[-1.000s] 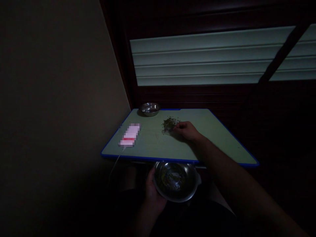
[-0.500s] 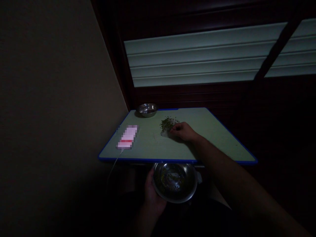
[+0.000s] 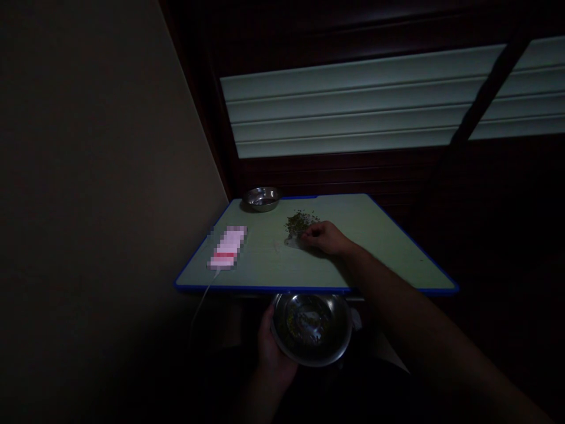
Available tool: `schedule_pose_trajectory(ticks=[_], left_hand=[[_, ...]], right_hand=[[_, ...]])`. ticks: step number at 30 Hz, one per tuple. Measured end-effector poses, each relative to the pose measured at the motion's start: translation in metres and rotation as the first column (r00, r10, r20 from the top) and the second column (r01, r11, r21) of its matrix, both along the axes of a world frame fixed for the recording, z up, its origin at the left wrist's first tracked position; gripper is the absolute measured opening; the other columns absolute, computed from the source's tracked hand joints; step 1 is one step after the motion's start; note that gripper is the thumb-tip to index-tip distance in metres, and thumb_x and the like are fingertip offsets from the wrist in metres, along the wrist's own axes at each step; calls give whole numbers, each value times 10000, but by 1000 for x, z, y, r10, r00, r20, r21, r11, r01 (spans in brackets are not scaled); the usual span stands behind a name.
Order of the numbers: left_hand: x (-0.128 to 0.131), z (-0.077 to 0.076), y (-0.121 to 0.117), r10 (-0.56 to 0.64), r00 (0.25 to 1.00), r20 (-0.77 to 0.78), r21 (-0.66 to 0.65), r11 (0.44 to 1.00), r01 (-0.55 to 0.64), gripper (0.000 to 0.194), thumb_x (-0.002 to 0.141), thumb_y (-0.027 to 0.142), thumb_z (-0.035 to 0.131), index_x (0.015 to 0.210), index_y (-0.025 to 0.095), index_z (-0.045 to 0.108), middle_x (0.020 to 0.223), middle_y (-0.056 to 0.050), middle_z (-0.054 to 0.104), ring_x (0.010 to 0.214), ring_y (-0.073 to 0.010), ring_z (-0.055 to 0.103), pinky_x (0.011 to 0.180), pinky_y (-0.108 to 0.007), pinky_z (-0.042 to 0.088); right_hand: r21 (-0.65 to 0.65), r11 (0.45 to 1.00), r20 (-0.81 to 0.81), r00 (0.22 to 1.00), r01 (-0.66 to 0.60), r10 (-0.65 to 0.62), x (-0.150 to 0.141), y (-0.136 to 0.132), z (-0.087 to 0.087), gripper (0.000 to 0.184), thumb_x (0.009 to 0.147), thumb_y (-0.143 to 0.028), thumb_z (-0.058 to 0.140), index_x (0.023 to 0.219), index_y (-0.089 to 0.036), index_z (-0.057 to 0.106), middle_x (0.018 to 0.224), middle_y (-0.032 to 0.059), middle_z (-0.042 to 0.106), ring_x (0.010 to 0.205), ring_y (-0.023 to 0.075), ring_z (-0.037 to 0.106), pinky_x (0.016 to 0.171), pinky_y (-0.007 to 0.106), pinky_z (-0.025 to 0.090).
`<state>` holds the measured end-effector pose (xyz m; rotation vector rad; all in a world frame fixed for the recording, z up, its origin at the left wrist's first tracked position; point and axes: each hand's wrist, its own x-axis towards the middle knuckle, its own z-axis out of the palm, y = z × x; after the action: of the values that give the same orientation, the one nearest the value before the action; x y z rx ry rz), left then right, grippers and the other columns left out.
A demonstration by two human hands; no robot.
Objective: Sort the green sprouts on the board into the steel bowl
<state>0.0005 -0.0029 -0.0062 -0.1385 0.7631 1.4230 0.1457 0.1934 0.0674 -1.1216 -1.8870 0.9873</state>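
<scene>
My left hand point(image 3: 274, 350) grips the left side of a shiny metal bowl point(image 3: 329, 353), held just below the table's front edge. Small greenish bits cling to its inside. Over the table, my right hand point(image 3: 325, 237) is closed in a pinch at the right side of a loose pile of small dark green bits point(image 3: 298, 222). Under the pile and by the fingertips lies a pale, see-through flat piece point(image 3: 291, 242). Whatever the pinched fingers hold is too small and dark to make out.
A smaller metal bowl point(image 3: 262, 200) stands at the back left of the pale green, blue-edged table point(image 3: 388, 259). A phone point(image 3: 228, 247) with a blurred screen lies on the left, its white cable point(image 3: 202, 306) hanging over the front edge. A wall point(image 3: 110, 147) rises close on the left.
My right hand has shifted very slightly left beside the pile, still pinched. My left hand holds the metal bowl in nearly the same place. The whole view has tilted a little.
</scene>
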Motion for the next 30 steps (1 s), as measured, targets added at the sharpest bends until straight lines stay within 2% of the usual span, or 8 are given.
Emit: schedule_pose_trajectory(ticks=[8,21,26,30], left_hand=[[-1,-4,-2,-5,1000,4,15,1000,5,265,796,353,602,900,147,733,881,-93,767,867,-254,691,901,-426,473],[-1,-1,-1,-19,999,38,16,1000,19,264,820,343,574,890,153,744,878,-90,771,854,-246,698,910,-416,469],[-1,-2,0,-15,998,53,24,1000,14,263,811,339,586,883,142,744,870,-101,769,869,-260,696,903,-424,474],[0,-5,0,-21,998,58,36,999,18,289,800,374,596,882,141,745,879,-114,766,910,-285,687,914,-452,465]], right_hand=[[48,998,-54,998,43,-41,1,3,-2,305,633,-437,633,648,-132,639,576,-2,556,545,108,464,533,243,359],[139,990,14,999,28,-31,3,5,-4,266,684,-398,589,669,-138,643,613,0,562,595,120,483,585,247,371],[175,984,31,999,34,-40,1,2,-2,273,707,-408,571,695,-146,650,643,14,583,627,134,504,612,257,387],[171,985,38,999,31,-38,2,2,-2,243,689,-385,581,645,-149,622,621,7,565,618,131,496,616,262,386]])
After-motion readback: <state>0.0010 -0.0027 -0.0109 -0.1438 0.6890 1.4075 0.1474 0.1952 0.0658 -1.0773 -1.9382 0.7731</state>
